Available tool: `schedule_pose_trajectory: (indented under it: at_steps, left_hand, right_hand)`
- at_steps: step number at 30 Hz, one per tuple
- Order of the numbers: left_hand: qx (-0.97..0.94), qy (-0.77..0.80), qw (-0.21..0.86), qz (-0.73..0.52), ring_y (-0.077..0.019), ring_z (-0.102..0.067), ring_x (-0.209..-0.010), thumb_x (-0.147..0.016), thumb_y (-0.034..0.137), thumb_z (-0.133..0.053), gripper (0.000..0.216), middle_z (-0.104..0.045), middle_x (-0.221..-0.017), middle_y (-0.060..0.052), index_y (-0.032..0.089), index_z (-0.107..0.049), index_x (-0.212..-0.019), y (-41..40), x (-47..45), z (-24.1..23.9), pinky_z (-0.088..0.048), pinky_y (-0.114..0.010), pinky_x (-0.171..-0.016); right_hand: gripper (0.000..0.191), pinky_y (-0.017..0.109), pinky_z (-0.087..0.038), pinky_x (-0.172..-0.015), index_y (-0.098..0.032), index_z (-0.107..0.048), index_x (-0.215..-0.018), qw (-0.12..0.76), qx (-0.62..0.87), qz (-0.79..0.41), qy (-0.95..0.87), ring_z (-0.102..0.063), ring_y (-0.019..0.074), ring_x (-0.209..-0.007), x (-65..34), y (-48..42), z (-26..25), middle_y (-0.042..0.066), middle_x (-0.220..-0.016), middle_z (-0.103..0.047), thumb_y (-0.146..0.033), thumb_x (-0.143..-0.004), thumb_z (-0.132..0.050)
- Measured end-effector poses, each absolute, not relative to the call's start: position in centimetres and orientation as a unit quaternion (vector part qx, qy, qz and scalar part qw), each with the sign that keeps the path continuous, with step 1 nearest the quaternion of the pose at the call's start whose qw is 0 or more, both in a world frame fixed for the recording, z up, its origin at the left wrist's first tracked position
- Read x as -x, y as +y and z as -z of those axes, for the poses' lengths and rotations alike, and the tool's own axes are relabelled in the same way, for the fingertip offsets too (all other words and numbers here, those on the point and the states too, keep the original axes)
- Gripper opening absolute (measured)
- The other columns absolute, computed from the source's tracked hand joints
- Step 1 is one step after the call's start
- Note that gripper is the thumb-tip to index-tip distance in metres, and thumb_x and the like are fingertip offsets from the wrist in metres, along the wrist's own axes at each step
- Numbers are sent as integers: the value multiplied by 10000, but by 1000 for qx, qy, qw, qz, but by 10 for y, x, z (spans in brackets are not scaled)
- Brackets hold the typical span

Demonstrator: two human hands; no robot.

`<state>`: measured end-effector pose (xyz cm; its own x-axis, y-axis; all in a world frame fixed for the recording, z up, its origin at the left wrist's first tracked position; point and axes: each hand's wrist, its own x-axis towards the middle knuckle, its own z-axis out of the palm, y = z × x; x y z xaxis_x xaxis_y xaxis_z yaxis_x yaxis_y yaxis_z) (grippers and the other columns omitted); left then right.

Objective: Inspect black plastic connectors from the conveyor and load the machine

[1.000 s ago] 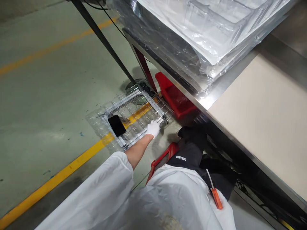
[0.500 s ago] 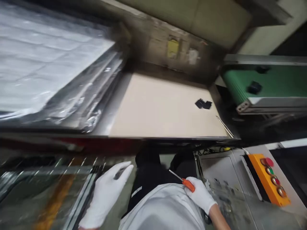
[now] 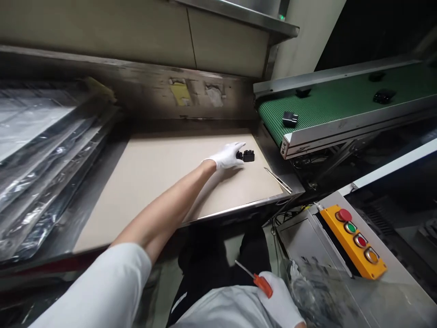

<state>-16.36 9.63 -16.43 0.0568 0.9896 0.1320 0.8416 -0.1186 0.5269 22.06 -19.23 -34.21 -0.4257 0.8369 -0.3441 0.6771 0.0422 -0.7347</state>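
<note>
Two white-gloved hands. Left hand (image 3: 227, 156) with fingers extended and open, nothing visibly held, just beside small black parts (image 3: 246, 156) on a beige worktop (image 3: 153, 182). Right hand (image 3: 278, 296) closed around an orange-handled screwdriver (image 3: 262, 284), low at the torso. Tweezers (image 3: 278, 180) near the worktop's front edge; green belt conveyor (image 3: 341, 98) beyond.

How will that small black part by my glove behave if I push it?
The small black part looks squared and stiff, so it will probably slide, not roll, on the beige board. It is probably light, so your left hand could nudge it easily.
</note>
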Motion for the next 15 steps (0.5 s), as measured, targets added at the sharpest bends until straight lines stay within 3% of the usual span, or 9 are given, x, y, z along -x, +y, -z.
schedule_pose_trajectory:
  at_steps: [3,5,8,11,15]
  left_hand:
    - [-685,658,215,-230,-300,-638,-1361,-786,352,-833,913,-646,-1512,-133,134,-489,-1604,116,171,173,-484,-366,-1192]
    - [-668,673,214,-233,-293,-686,-1292,-797,358,-816,846,-691,-1450,-130,118,-542,-1561,117,175,179,-521,-352,-1145]
    - [-654,690,207,-233,-314,-688,-1294,-780,365,-826,770,-708,-1425,-141,113,-627,-1481,113,181,184,-522,-355,-1143]
    - [-652,688,220,-231,-331,-658,-1338,-745,388,-864,871,-677,-1472,-151,126,-584,-1527,109,186,182,-500,-383,-1176]
    - [-653,659,212,-307,-338,-610,-1385,-790,461,-831,963,-585,-1561,-192,95,-467,-1603,112,181,148,-488,-453,-1185]
  right_hand:
    - [260,303,-540,-835,-212,-755,-1002,102,562,-462,-678,-744,249,-904,-237,-195,348,82,-995,-797,-190,-788,-610]
    - [235,312,-547,-827,-216,-765,-958,97,571,-467,-668,-742,251,-873,-242,-191,349,83,-969,-804,-201,-780,-612]
    - [193,297,-542,-782,-215,-759,-902,83,564,-467,-676,-717,228,-799,-241,-179,344,56,-874,-785,-193,-771,-619]
    - [172,279,-536,-746,-206,-753,-889,90,555,-464,-685,-697,204,-763,-241,-163,335,39,-836,-760,-189,-788,-614]
    - [260,327,-589,-928,-211,-808,-1056,189,573,-495,-626,-758,250,-985,-254,-143,324,87,-1075,-815,-318,-849,-692]
